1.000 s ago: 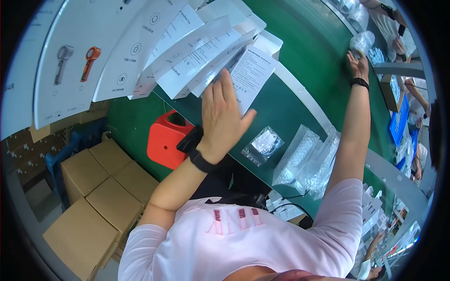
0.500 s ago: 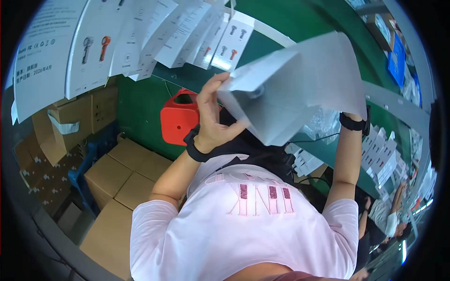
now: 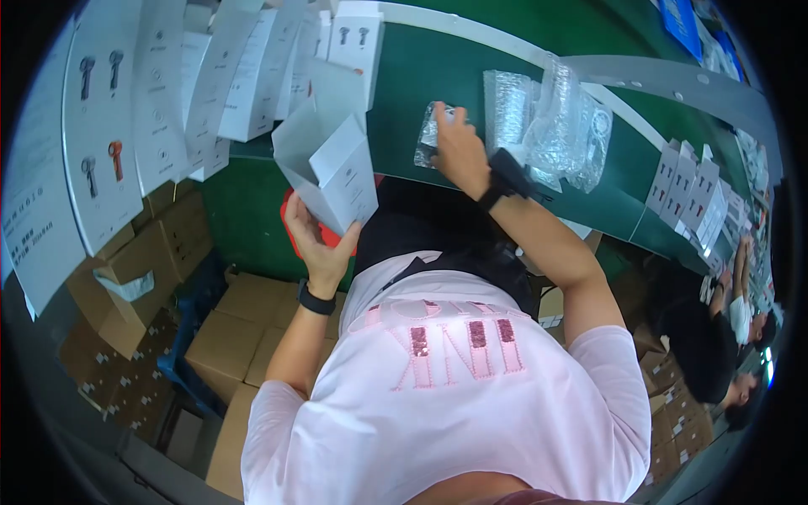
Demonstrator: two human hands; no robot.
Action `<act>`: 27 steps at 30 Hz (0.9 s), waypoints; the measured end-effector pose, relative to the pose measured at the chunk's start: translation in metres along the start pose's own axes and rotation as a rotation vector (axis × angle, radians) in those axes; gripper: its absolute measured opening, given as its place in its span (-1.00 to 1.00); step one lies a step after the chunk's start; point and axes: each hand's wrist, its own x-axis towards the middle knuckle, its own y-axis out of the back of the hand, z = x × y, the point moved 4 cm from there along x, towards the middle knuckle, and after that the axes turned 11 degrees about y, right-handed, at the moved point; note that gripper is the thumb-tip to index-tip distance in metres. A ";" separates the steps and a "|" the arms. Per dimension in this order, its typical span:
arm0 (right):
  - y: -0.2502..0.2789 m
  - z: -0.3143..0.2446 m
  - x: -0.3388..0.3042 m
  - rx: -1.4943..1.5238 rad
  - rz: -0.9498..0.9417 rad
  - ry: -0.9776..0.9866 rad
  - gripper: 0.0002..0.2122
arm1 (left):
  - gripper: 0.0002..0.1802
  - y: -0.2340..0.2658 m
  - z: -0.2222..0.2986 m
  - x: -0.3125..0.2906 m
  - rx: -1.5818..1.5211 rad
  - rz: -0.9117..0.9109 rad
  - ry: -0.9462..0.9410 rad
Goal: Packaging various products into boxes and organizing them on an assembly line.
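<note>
My left hand grips the lower part of a white carton, fingers and thumb on its two sides. The carton is tilted, and its top flaps stand open; its inside is mostly hidden. My right hand reaches over the green table, with its fingers stretched out and apart. Its fingertips rest on or just above a small clear plastic packet, whose contents I cannot make out. To the right of this hand lie several bubble-wrap pouches with things inside them.
Several white printed cartons stand in a row at the left. More small white cartons are at the right. Below the table are a red stool and brown cardboard boxes. Other people work at the far right.
The carton has moved down and left, away from my view, in my left hand. My right hand has let go of it and moved onto the table by the plastic packet.
</note>
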 end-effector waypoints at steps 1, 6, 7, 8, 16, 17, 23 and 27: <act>-0.013 0.005 0.012 -0.064 0.068 0.055 -0.26 | 0.02 0.002 -0.004 -0.004 -0.018 -0.015 0.040; 0.001 0.011 0.078 0.149 0.367 0.128 -0.63 | 0.01 0.004 -0.011 -0.010 0.012 -0.061 0.080; 0.006 0.009 0.089 0.186 0.426 0.123 -0.65 | 0.01 0.003 -0.009 -0.006 0.008 -0.081 0.065; 0.007 0.009 0.095 0.195 0.374 0.141 -0.64 | 0.01 -0.002 -0.007 -0.001 -0.001 -0.107 0.049; 0.080 0.026 -0.006 0.255 0.501 0.235 -0.62 | -0.08 -0.083 0.035 0.064 0.035 -0.210 -0.043; 0.100 0.027 -0.034 0.387 0.426 0.111 -0.67 | -0.12 -0.093 0.041 0.075 0.208 -0.126 -0.204; 0.159 0.108 -0.206 0.395 0.553 -0.488 -0.59 | -0.14 -0.152 0.045 0.119 0.949 0.028 -0.365; 0.211 0.188 -0.305 0.059 0.887 -0.789 -0.37 | -0.13 -0.157 0.036 0.116 0.988 0.096 -0.393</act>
